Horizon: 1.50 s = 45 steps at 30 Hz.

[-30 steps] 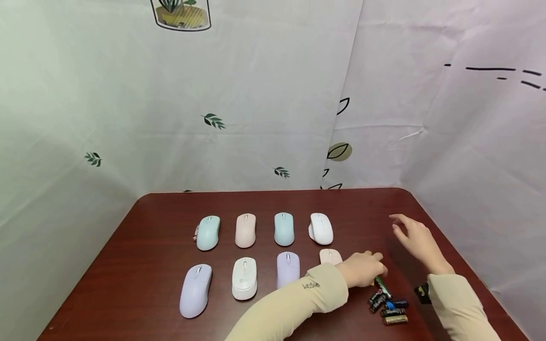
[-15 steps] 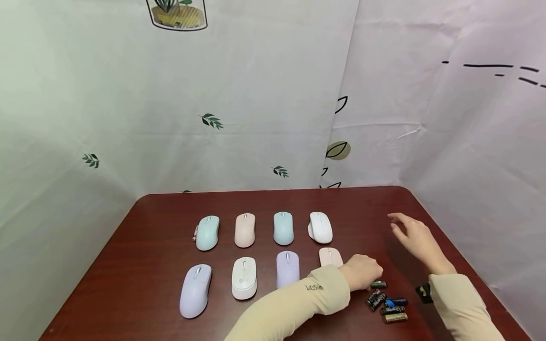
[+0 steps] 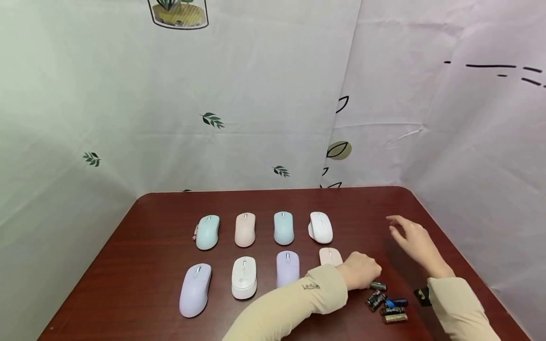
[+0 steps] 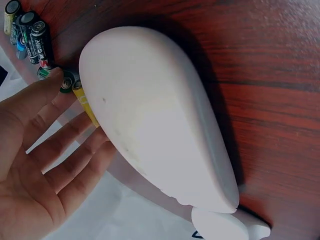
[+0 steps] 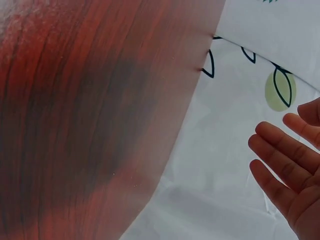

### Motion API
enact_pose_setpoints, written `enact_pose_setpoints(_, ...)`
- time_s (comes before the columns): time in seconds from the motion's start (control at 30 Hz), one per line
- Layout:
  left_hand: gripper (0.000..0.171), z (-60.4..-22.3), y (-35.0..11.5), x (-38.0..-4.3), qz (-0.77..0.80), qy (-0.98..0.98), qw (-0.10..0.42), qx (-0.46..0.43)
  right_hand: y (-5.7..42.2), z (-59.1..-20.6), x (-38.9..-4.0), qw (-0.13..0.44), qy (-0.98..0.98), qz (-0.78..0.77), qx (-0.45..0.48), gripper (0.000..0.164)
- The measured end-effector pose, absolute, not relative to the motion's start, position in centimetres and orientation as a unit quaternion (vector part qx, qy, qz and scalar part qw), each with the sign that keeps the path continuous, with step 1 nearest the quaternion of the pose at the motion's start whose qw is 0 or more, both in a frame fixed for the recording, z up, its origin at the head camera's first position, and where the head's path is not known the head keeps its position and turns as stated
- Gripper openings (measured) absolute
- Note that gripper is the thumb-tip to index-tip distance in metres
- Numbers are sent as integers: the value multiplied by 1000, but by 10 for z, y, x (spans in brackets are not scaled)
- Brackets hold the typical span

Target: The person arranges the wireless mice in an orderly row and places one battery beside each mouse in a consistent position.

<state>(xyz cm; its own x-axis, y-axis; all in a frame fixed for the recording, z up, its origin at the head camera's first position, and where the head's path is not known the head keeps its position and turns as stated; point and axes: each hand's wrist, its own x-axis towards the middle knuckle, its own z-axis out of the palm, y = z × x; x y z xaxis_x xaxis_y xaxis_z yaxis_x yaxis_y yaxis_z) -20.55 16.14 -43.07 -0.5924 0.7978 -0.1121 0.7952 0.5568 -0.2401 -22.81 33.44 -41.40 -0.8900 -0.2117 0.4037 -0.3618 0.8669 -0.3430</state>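
Note:
My left hand (image 3: pixel 361 271) reaches over the table beside a pale pink computer mouse (image 3: pixel 330 256), its sleeve covering part of that mouse. In the left wrist view the fingers are extended and slightly bent, with fingertips right at a yellow battery (image 4: pixel 85 103) and the thumb tip beside a green battery (image 4: pixel 67 83). Past the knuckles a dark battery (image 3: pixel 378 286) lies near a loose cluster of batteries (image 3: pixel 394 310). My right hand (image 3: pixel 420 246) hovers over the table's right side, fingers loosely bent and holding nothing; its shadow falls on the wood below.
Two rows of mice stand to the left, among them a white mouse (image 3: pixel 321 228), a purple mouse (image 3: pixel 287 269) and a mint mouse (image 3: pixel 208 232) with a small battery beside it. A black card-like item (image 3: pixel 423 296) lies by the right sleeve. Fabric walls enclose the table (image 3: pixel 162 208).
My left fingers have gone down among the batteries, and the green one by them has turned and shifted. The yellow one is now hidden in the head view. My right hand stays almost still.

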Motion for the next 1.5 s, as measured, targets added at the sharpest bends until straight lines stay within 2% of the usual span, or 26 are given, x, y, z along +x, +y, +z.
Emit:
enact_pose_setpoints(0.2, 7, -431, 158, -207, 115, -885, 6, -451, 330, -415, -229, 161, -952, 213, 148, 30)
enact_pose_setpoints(0.43, 20, -432, 149, -212, 16, -891, -25, -452, 329, -415, -228, 152, -955, 211, 145, 30)
enact_pose_setpoints(0.8, 10, -431, 140, -216, -102, -888, -39, -448, 327, -415, -226, 150, -954, 216, 146, 29)
enact_pose_setpoints(1.13, 13, -420, 134, -218, -156, -866, 14, -475, 324, -412, -232, 152, -953, 210, 156, 29)
enact_pose_setpoints(1.5, 15, -419, 114, -218, -133, -887, 72, -437, 311, -411, -236, 155, -952, 202, 169, 32)
